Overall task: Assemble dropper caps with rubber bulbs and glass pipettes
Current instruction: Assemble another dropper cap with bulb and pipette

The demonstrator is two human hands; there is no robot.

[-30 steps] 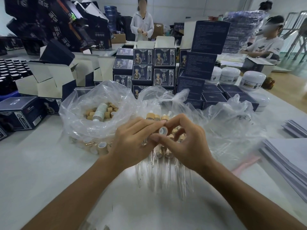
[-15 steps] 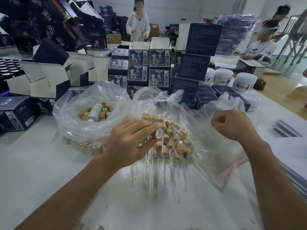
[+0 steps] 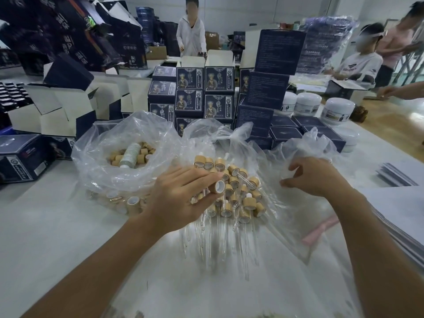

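A bamboo-collared dropper cap point(image 3: 218, 187), its white-lined opening turned toward the camera, is pinched at the fingertips of the left hand point(image 3: 181, 198) just above a pile of assembled droppers point(image 3: 234, 191) (bamboo collars, glass pipettes trailing toward the viewer) lying on clear plastic sheeting point(image 3: 275, 216). The right hand point(image 3: 316, 177), well apart to the right, has its fingers curled down on a clear plastic bag point(image 3: 305, 145); whether they grip anything I cannot tell. Left of the pile, another clear bag point(image 3: 103, 161) holds loose bamboo caps point(image 3: 142, 152) and a pale bottle point(image 3: 129, 154), with dark blue product boxes point(image 3: 218, 92) and white jars point(image 3: 337, 111) behind on the white table point(image 3: 46, 226).

2 hands point(image 3: 176, 198), 3 white jars point(image 3: 337, 110), 3 other people point(image 3: 192, 37).
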